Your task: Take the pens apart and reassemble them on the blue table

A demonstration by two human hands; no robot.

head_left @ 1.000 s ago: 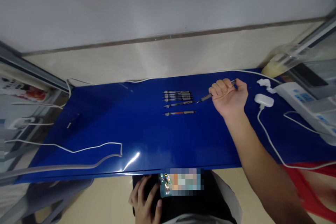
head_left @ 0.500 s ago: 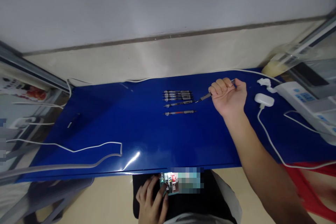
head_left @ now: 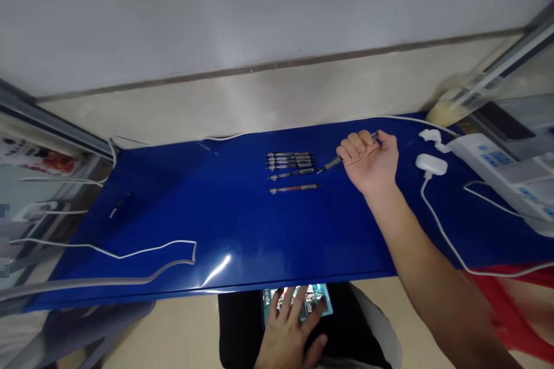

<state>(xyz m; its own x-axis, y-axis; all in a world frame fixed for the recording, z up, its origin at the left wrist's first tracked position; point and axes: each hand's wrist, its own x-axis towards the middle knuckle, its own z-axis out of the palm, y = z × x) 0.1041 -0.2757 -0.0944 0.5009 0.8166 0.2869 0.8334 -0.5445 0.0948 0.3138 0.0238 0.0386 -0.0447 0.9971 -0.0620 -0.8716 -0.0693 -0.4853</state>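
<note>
Right hand point(head_left: 369, 161) is closed around a pen point(head_left: 332, 163), fingers curled tight, its tip pointing left, just beside a row of pens point(head_left: 289, 164) lying on the blue table point(head_left: 216, 225). Left hand point(head_left: 285, 328), below the table edge, has fingers spread open across a phone point(head_left: 318, 297).

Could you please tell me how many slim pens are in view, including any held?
7, I think: four slim black-and-silver pens packed on the glossy blue table, one below, one red-banded lowest, one in the right hand. The tight group may hide another.
</note>
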